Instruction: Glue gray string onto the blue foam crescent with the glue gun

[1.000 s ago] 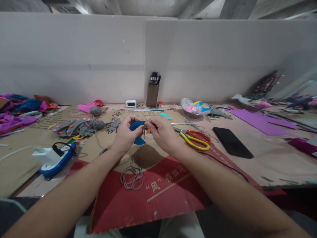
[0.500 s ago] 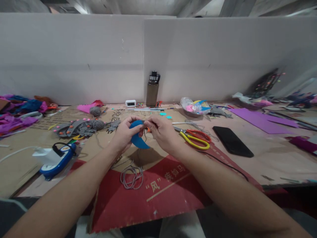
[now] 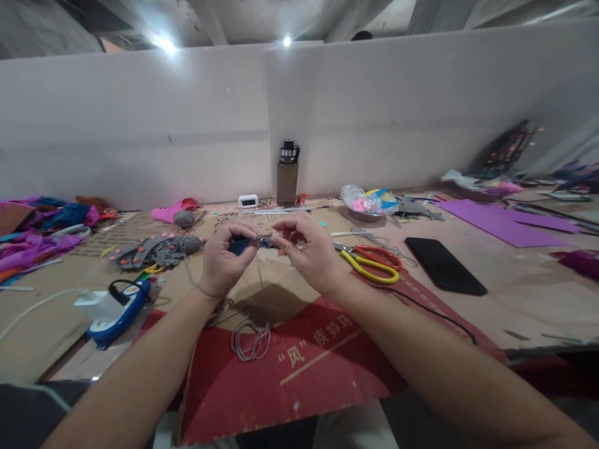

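Pinching the blue piece [image 3: 239, 247] above the cardboard [image 3: 337, 368], the left hand [image 3: 227, 259] held it nearly edge-on; the right hand [image 3: 306, 251] curled close beside it, whether gripping anything I couldn't tell. A hasty tug could have tangled the loosely looped cord [image 3: 251, 342] below.

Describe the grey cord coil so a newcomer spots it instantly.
Find the big cardboard sheet with the red near part. On it, lower in the picture than the left hand and right hand, the coil lies just left of the printed characters. Its thin strands form loose, open loops, unlike the compact grey ball farther back.
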Available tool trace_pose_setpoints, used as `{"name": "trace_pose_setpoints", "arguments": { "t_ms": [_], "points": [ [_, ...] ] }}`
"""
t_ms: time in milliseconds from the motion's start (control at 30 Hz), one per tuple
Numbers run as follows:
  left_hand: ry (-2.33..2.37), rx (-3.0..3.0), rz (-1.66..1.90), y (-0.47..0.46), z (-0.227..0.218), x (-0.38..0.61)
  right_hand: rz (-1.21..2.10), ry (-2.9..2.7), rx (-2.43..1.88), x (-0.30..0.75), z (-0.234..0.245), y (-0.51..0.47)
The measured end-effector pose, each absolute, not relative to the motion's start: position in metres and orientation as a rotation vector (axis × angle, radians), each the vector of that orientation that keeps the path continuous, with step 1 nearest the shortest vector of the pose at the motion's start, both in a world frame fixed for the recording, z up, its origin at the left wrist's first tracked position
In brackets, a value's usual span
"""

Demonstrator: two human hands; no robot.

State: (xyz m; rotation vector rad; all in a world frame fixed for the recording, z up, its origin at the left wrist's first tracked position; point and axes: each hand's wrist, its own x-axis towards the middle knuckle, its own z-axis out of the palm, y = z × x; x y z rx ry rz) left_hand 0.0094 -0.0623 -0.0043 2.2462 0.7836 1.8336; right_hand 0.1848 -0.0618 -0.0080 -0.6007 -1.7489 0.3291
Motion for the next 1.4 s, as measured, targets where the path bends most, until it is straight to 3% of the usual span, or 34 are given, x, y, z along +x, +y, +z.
{"name": "trace_pose_setpoints", "arguments": {
  "t_ms": [467,933,1400],
  "points": [
    [0.805,2.387,1.848,-0.065,-0.007,0.012,0.063,-1.798,-0.550,0.183,-0.010,-0.062],
    [0.787,2.715,1.789,-0.056,-0.019,-0.002,0.173,-1.860,-0.508,0.189,-0.001,-0.068],
    [0.919,2.833,1.645,-0.056,-0.019,-0.004,-0.021,-2.025,-0.531,0.188,-0.006,-0.059]
  ]
}}
